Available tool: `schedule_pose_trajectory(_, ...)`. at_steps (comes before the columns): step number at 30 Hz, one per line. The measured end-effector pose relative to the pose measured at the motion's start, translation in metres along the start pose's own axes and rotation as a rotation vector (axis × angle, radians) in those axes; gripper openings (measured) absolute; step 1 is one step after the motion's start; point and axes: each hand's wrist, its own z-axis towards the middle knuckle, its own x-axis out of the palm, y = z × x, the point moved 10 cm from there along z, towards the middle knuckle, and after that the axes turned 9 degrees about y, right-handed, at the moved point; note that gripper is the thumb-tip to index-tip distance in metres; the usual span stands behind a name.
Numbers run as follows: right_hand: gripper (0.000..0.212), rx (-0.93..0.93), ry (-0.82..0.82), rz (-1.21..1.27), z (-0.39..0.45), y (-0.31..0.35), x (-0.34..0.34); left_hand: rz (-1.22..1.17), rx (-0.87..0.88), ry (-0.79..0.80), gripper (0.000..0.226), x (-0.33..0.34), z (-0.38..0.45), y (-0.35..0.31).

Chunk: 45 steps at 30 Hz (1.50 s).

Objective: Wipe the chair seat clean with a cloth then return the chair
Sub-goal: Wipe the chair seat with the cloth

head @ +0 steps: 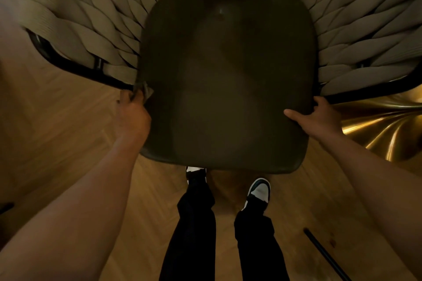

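Wooden herringbone floor lies under us, dim and warm, with a gold ribbed base just beyond our right hand. Between our hands sits the chair seat, dark olive and smooth, ringed by beige woven straps. Our left hand grips its edge, pinching a cloth; the right grips the opposite edge.

Bare forearms without sleeves, black trousers, black-and-white sneakers with dark laces
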Motion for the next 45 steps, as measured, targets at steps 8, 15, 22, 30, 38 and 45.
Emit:
schedule_pose_trajectory(8,0.075,0.016,-0.036,0.125,-0.002,-0.003,-0.008,-0.168,-0.031,0.001,0.041,0.000,0.004,0.002)
schedule_pose_trajectory(15,0.075,0.057,-0.057,0.114,-0.006,0.001,-0.012,-0.136,0.067,0.008,0.044,0.002,-0.004,-0.033)
schedule_pose_trajectory(22,0.122,0.090,-0.020,0.227,-0.008,-0.007,-0.013,-0.172,0.148,0.039,0.046,0.017,-0.026,-0.113)
schedule_pose_trajectory(30,0.136,0.118,0.015,0.332,0.008,-0.032,-0.016,-0.179,0.389,0.131,0.051,0.046,-0.071,-0.246)
schedule_pose_trajectory(38,0.135,0.100,0.054,0.418,0.010,-0.033,-0.012,-0.197,0.558,0.257,0.049,0.070,-0.117,-0.359)
schedule_pose_trajectory(45,0.108,0.055,0.101,0.365,0.001,-0.017,-0.012,-0.074,0.640,0.259,0.043,0.073,-0.124,-0.377)
